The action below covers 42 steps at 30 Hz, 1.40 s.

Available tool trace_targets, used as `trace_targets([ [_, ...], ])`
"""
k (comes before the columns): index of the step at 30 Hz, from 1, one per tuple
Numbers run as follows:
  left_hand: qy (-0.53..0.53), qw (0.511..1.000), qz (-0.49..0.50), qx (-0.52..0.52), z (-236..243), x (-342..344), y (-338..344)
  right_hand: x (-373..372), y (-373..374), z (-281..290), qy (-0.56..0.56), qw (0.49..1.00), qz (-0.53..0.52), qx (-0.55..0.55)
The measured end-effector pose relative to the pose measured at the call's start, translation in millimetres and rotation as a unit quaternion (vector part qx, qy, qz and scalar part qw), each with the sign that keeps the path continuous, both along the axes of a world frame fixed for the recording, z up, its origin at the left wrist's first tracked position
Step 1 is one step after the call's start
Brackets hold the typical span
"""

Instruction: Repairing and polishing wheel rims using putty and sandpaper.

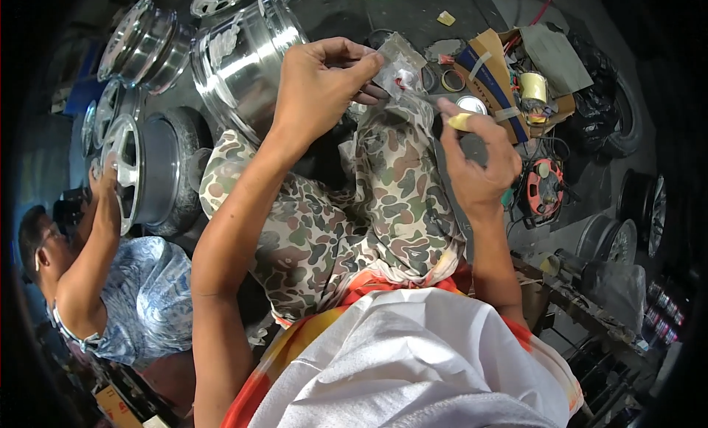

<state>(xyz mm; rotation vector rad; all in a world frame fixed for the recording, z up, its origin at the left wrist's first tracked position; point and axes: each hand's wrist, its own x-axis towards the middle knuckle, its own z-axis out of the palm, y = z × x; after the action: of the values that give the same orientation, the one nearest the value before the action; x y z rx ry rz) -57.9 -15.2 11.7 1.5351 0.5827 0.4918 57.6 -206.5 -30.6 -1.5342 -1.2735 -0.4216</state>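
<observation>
My left hand (328,81) is closed, thumb and fingers pinched at the near-left edge of a small greyish board (402,50). On the board lies a smear of white paste (400,72) with a red dab in it. The board is just above my camouflage-trousered knee (391,133). To the right, my right hand (483,159) is closed with bent fingers round a small yellow piece (459,121). Its exact kind is hard to tell. A large polished wheel rim (243,59) stands just beyond my left forearm.
At far right an open cardboard box (490,78) holds a yellow roll and tools. Near it are a round can lid (472,104), a tape roll (453,80) and a red cable reel (544,186). On the left, another person (110,280) handles a wheel (129,170). More rims stand around.
</observation>
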Motion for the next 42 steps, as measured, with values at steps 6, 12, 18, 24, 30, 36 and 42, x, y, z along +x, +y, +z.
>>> trace_targets([
  [6, -0.016, 0.999, 0.01, -0.034, -5, -8, -4, -9, 5, -5, 0.056, 0.998, -0.019, 0.009],
  [12, -0.015, 0.999, 0.0, -0.038, -6, -10, -6, 5, 3, 1, 0.001, 0.998, -0.066, 0.017],
  [18, -0.047, 0.998, 0.031, -0.017, -9, -10, -5, 0, -1, 3, 0.012, 0.999, -0.037, 0.016],
  [24, -0.067, 0.997, 0.039, -0.018, -8, -12, -5, -6, 2, 6, -0.004, 1.0, 0.011, -0.017],
  [30, -0.065, 0.995, 0.024, -0.066, -1, -15, -7, -1, 8, 11, 0.004, 1.0, -0.012, 0.006],
  [36, -0.063, 0.996, 0.028, -0.06, 0, -17, -2, 8, 6, 7, 0.023, 0.999, -0.015, 0.025],
  [42, -0.069, 0.996, 0.034, -0.039, -4, -17, 1, 0, 5, 13, -0.011, 1.0, 0.011, -0.006],
])
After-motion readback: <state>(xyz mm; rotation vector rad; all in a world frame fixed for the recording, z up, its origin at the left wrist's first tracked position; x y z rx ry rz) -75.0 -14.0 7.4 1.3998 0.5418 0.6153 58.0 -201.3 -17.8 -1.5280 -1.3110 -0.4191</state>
